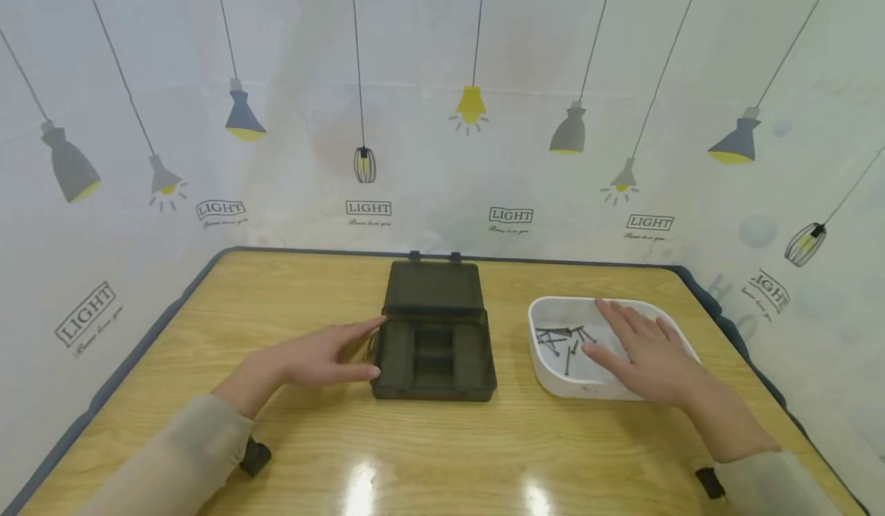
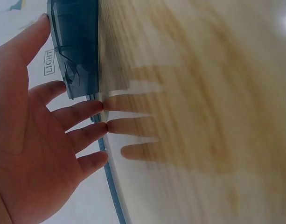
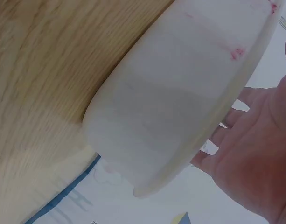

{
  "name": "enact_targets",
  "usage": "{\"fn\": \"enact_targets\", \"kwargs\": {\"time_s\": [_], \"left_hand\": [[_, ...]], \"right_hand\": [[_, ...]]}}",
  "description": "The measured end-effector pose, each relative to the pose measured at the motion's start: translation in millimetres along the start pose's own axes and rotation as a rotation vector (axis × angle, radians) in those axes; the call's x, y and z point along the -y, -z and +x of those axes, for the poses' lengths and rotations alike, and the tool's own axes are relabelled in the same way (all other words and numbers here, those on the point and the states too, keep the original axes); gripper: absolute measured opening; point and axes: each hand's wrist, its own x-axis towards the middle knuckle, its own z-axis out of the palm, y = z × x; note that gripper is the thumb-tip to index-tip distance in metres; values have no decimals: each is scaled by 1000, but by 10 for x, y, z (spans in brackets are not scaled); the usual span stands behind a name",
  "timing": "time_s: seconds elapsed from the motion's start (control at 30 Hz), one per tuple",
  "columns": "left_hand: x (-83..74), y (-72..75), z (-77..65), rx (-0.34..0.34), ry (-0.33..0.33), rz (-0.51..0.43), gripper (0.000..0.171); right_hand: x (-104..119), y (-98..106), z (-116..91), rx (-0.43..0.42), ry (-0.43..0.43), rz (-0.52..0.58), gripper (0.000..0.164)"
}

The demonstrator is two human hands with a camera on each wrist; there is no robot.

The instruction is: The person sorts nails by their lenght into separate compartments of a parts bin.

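Observation:
A dark translucent plastic case lies on the table with its lid raised at the back; small compartments show inside. My left hand is at the case's left side, thumb and fingers spread, fingertips right at its edge. In the left wrist view those fingers are extended beside the case. To the right stands a white bin with several dark screws in its left part. Over the bin's right part, my right hand reaches with straight fingers, holding nothing visible.
The wooden table reaches back to a dark-edged border at a white lamp-patterned backdrop. Reddish marks show on the bin's outer wall. Black straps sit at the wrists.

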Motion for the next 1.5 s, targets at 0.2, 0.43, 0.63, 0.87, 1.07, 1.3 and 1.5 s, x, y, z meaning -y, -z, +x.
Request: {"fn": "enact_targets", "kwargs": {"time_s": [0.2, 0.43, 0.63, 0.87, 1.07, 1.3, 1.5], "left_hand": [[-33, -10, 5, -8, 16, 2, 98], [-47, -15, -7, -13, 31, 2, 97], [-37, -23, -19, -20, 29, 1, 97], [-41, -9, -17, -21, 42, -5, 97], [-54, -7, -20, -18, 46, -3, 97], [-37, -5, -18, -21, 50, 8, 97], [-29, -8, 0, -18, 45, 11, 96]], "right_hand": [[-78, -5, 98, 21, -29, 99, 80], [-285, -71, 283, 87, -20, 315, 42], [-352, -134, 450, 233, -18, 500, 26], [-341, -253, 583, 346, -18, 542, 25], [-314, -314, 600, 367, -37, 486, 25], [-293, -361, 628, 340, -43, 455, 18], [-286, -364, 623, 334, -38, 450, 12]]}}
